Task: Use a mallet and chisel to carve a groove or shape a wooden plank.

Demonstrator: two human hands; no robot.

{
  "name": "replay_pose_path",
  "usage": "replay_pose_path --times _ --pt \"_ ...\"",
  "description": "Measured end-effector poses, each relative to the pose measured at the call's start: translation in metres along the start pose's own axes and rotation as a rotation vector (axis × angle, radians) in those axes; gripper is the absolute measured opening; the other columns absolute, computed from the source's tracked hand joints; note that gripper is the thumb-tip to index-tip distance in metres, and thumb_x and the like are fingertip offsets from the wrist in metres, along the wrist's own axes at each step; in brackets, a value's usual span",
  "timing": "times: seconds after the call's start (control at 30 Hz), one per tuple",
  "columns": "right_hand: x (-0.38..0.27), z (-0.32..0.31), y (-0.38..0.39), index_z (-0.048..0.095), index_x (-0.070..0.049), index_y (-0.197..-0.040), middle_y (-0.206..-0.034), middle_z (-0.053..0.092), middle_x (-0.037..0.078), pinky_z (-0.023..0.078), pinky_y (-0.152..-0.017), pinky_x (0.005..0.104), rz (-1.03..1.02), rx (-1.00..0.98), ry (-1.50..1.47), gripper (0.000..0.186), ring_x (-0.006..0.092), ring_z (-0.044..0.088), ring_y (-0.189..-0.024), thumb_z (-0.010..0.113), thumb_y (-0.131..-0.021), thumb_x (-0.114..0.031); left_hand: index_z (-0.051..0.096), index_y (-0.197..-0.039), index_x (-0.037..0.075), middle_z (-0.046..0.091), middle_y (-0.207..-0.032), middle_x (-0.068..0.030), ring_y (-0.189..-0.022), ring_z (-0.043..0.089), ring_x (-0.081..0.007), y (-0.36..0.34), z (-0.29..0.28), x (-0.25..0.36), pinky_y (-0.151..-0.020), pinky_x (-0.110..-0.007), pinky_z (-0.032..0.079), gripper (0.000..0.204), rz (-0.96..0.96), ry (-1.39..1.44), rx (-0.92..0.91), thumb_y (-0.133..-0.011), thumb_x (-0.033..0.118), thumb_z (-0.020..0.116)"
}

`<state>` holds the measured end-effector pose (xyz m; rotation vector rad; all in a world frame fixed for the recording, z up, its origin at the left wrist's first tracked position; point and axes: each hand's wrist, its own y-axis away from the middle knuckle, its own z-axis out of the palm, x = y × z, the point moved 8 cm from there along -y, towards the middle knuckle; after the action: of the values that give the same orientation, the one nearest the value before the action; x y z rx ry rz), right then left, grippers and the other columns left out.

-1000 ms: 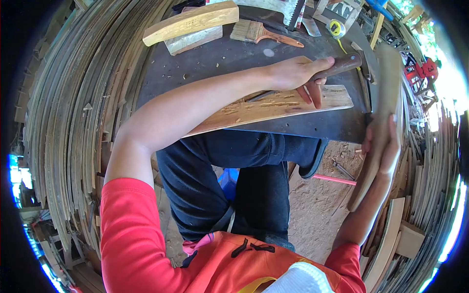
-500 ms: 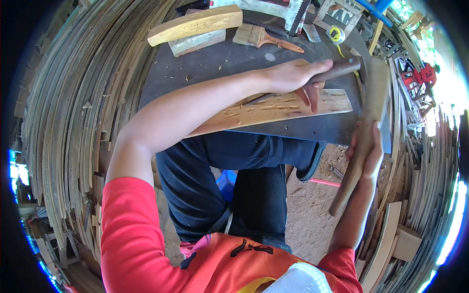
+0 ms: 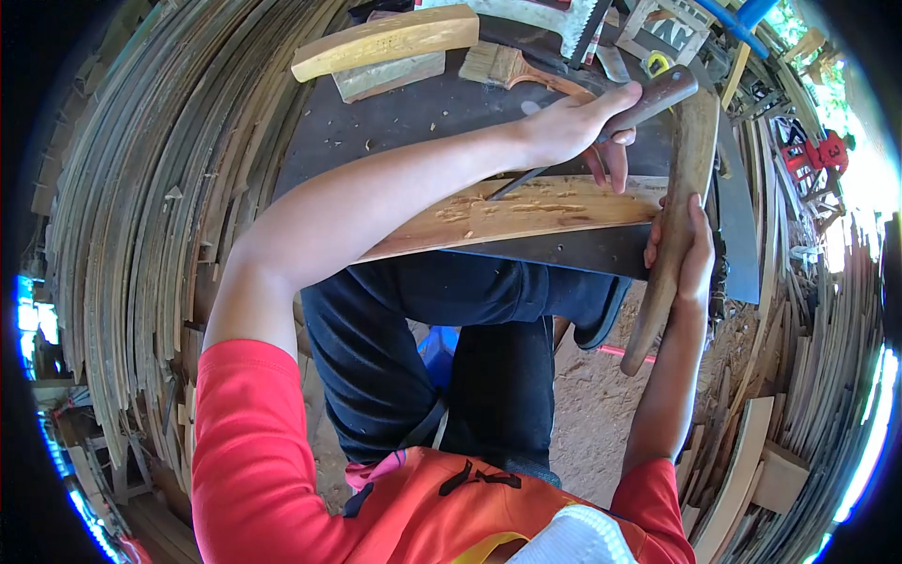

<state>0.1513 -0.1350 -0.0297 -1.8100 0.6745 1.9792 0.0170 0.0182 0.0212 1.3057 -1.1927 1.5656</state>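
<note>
My left hand [image 3: 575,130] is closed around the dark wooden handle of a chisel [image 3: 662,96], with some fingers hanging loosely below it. The chisel slants down to the left, its thin blade meeting the gouged top of a long wooden board [image 3: 550,209] at the bench's near edge. My forearm hides the board's left part. On the right, my right hand [image 3: 695,258] grips a wooden mallet [image 3: 691,155] shaped like a club. Its thick end stands upright close by the butt of the chisel handle; whether they touch I cannot tell.
On the dark bench [image 3: 343,132] lie a curved wood block [image 3: 385,42] over another block [image 3: 390,77], a paintbrush [image 3: 493,66], a saw [image 3: 578,33] and a yellow tape measure [image 3: 658,64]. Stacked wood strips [image 3: 132,235] line both sides. My legs are under the bench edge.
The mallet has swung left, toward the butt of the chisel. My left hand and the chisel handle sit slightly higher, and more of the blade shows against the board.
</note>
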Motion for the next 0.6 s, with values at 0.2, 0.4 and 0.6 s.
replay_pose_path --times 0.2,0.4,0.6 --pt "-0.035 -0.012 0.011 0.059 0.002 -0.113 -0.067 0.055 0.007 0.041 -0.043 0.0285 -0.067 0.057 0.223 0.055 0.0160 0.052 -0.046 0.044 -0.105 -0.051 0.044 -0.080 0.010 0.072 -0.072 -0.0167 -0.074 0.074 -0.0222 -0.001 0.011 -0.008 -0.062 -0.033 0.057 0.064 -0.011 -0.046 -0.066 -0.105 0.066 0.026" --pt "-0.067 -0.017 0.030 0.059 0.001 -0.113 -0.064 0.051 0.006 0.038 -0.040 0.0287 -0.068 0.099 0.128 0.060 0.0158 0.050 -0.045 0.042 -0.104 -0.055 0.043 -0.075 0.011 0.068 -0.064 -0.0174 -0.070 0.073 -0.0261 0.000 0.001 -0.003 -0.064 -0.036 0.057 0.066 0.006 0.039 0.002 -0.106 0.066 0.023" --pt "-0.077 -0.027 0.045 0.058 0.001 -0.114 -0.063 0.051 0.006 0.037 -0.037 0.0277 -0.090 0.140 0.001 0.059 0.0162 0.048 -0.041 0.043 -0.103 -0.055 0.042 -0.074 0.011 0.066 -0.062 -0.0164 -0.070 0.072 -0.0259 -0.004 0.007 -0.005 -0.062 -0.036 0.054 0.066 -0.004 0.020 -0.036 -0.105 0.066 0.023"
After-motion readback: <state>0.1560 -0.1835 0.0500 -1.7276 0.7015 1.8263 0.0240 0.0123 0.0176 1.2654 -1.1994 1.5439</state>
